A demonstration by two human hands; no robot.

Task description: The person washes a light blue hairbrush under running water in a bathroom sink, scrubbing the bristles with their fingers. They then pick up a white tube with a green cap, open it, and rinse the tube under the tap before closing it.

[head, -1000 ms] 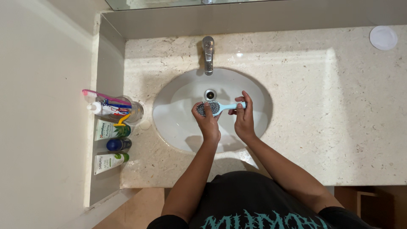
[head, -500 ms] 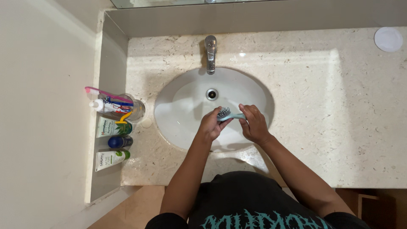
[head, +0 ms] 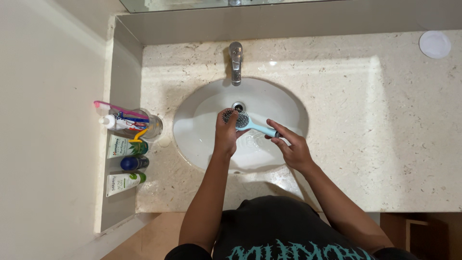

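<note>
Hairbrush (head: 246, 122) and both hands moved back toward the drain (head: 238, 106); left hand (head: 227, 136) covered the bristles.

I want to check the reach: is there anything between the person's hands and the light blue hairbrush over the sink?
Nothing visible is. The right hand grips the handle of the hairbrush, and the left hand touches its bristle head, above the sink basin.

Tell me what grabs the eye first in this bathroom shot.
Both hands meet over the white sink: the right hand holds a light-blue hairbrush by its handle, the left hand at its bristles. Left of the sink, a glass of toothbrushes stands on the counter.
</note>
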